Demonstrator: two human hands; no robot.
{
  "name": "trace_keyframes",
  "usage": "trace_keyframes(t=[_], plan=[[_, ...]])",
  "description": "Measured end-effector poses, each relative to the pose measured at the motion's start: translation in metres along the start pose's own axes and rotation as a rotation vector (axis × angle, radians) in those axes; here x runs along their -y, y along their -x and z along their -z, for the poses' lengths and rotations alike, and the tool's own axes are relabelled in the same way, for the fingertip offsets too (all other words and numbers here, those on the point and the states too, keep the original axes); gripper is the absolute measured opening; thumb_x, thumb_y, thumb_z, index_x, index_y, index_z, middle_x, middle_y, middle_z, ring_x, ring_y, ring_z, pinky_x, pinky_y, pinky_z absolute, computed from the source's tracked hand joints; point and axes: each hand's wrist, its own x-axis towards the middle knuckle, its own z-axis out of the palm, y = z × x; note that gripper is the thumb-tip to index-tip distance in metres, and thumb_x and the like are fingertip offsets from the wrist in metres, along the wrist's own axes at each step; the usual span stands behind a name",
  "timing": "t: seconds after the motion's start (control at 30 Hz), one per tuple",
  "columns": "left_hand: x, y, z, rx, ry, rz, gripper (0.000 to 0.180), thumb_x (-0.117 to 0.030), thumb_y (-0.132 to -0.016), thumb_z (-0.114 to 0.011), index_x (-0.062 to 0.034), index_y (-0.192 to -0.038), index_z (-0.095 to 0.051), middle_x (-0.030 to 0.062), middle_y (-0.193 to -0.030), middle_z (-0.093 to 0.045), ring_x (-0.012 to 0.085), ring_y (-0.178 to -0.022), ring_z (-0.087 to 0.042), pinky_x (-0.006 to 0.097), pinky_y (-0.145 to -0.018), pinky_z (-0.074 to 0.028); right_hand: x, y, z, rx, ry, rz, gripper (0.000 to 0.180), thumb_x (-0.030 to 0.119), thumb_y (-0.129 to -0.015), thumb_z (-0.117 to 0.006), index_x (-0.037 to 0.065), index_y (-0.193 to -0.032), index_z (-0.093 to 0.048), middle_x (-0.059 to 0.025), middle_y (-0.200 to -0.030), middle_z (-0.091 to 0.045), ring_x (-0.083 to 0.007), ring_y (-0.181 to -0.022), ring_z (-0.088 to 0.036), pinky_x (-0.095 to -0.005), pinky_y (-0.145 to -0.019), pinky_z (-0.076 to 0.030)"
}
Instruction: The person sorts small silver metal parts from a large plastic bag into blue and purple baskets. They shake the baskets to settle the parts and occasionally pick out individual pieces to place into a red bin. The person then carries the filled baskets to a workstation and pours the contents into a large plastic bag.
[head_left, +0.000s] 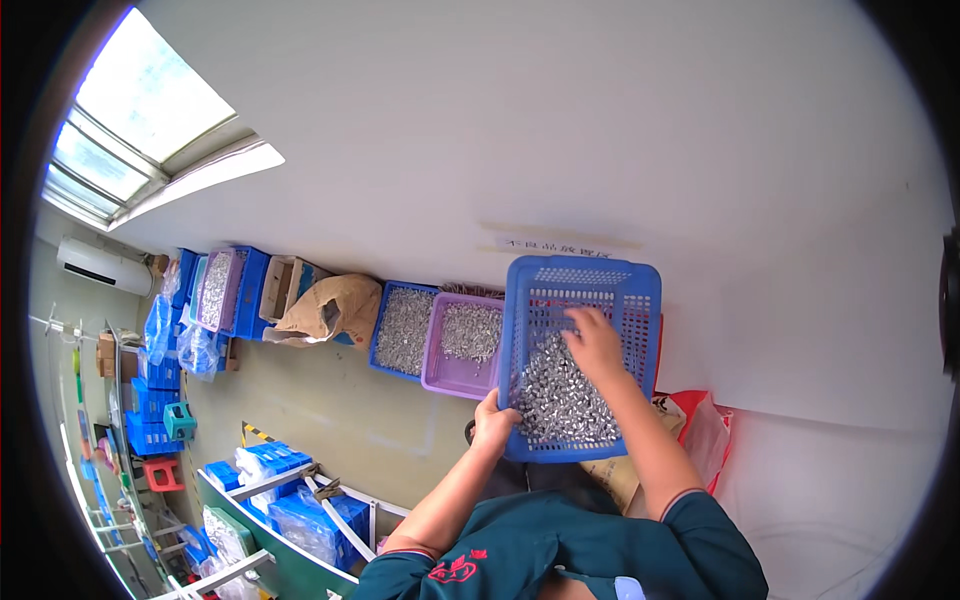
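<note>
Between edges of the blue basket (pixel 585 264), right hand (pixel 597 346)

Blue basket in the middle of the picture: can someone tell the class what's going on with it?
A person's left hand grips the left side of the blue basket, while the right hand reaches inside; whether it touches the small silvery pieces is unclear. They lie heaped toward the person's end. To the left, a purple bin holds similar-looking small pieces.
</note>
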Motion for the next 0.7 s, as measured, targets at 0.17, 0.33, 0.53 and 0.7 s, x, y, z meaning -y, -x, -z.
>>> trace_keyframes(t=[0.17,0.33,0.53,0.7], plan=[[-0.009,0.014,-0.008,0.040,0.003,-0.019,0.060,0.013,-0.062,-0.055,0.0029,-0.121,-0.055,0.0062,-0.096,-0.064,0.0154,-0.081,-0.059,0.027,-0.073,-0.048,0.000,-0.030,-0.046,0.028,0.071,-0.022,0.037,0.013,-0.072,-0.072,0.007,-0.107,-0.061,-0.0144,-0.101,-0.059,-0.0354,-0.099,-0.058,-0.0432,-0.084,-0.049],[-0.002,0.024,-0.004,-0.013,0.012,0.033,0.055,0.013,-0.062,-0.055,0.0031,-0.116,-0.057,0.0056,-0.094,-0.064,0.0155,-0.079,-0.059,0.027,-0.072,-0.048,-0.007,-0.024,-0.088,0.048,0.119,0.095,0.022,0.010,-0.072,-0.066,0.007,-0.093,-0.063,-0.0126,-0.096,-0.060,-0.0351,-0.090,-0.061,-0.0456,-0.079,-0.051],[0.001,0.034,0.009,-0.059,0.046,0.043,0.054,0.013,-0.062,-0.055,0.0037,-0.115,-0.057,0.0062,-0.093,-0.064,0.0160,-0.079,-0.059,0.027,-0.071,-0.048,-0.006,-0.018,-0.110,0.066,0.169,0.100,0.011,0.007,-0.071,-0.061,0.009,-0.081,-0.064,-0.0121,-0.084,-0.062,-0.0351,-0.079,-0.062,-0.0445,-0.071,-0.051],[0.010,0.043,0.024,-0.126,0.046,0.023,0.051,0.013,-0.062,-0.055,0.0036,-0.112,-0.058,0.0064,-0.092,-0.064,0.0160,-0.078,-0.059,0.028,-0.070,-0.049,-0.018,-0.020,-0.074,-0.056,0.138,-0.090,0.008,0.008,-0.071,-0.061,0.009,-0.078,-0.064,-0.0142,-0.082,-0.062,-0.0356,-0.078,-0.062,-0.0452,-0.069,-0.050]])
